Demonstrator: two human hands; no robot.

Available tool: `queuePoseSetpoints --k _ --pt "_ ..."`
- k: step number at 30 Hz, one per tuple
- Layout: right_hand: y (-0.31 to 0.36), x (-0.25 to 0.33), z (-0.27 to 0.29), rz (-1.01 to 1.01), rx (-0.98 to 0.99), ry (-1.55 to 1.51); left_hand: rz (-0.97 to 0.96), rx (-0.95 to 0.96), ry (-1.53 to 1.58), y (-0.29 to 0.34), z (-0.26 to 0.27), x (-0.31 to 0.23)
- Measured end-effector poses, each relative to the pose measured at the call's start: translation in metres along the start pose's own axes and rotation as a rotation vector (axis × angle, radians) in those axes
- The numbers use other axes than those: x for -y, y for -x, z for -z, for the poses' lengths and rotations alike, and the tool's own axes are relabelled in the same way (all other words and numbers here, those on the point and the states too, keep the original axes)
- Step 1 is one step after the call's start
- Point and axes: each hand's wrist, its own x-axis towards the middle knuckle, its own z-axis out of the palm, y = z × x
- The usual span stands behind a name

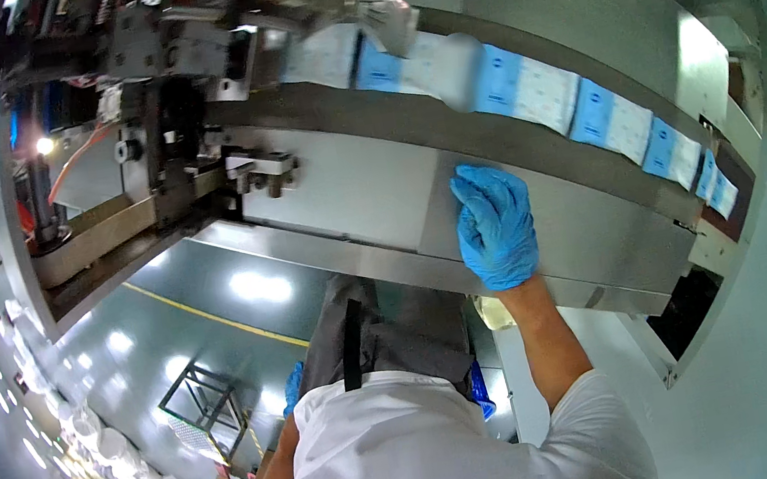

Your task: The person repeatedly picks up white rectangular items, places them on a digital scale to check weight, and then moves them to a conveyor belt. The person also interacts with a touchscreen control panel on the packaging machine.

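Note:
My right hand (496, 229), in a blue glove, is over the bare metal front panel (377, 200) of a machine. Its fingers are loosely stretched and close together, and no object shows in them. Just beyond it, a row of flat blue-and-white packets (542, 94) lies along a dark conveyor belt (445, 123), running from the machine's head towards the far right. My left hand (294, 388), also blue-gloved, hangs low beside my left hip. My clothing partly covers it and its fingers cannot be made out.
Metal brackets and machine parts (171, 123) crowd the upper left, with a bright lamp (44, 146) among them. A black-framed stand (204, 412) is on the glossy floor, near a yellow line (213, 314). Pale wall or casing (760, 308) rises at right.

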Motion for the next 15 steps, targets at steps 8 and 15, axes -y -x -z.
queuePoseSetpoints --k 8,15 --pt "-0.022 0.039 -0.035 0.008 0.019 -0.072 0.020 -0.015 0.018 -0.002 0.041 0.011" --pt "-0.041 0.049 -0.074 0.037 0.038 -0.068 0.006 0.008 -0.014 -0.033 0.063 0.003"
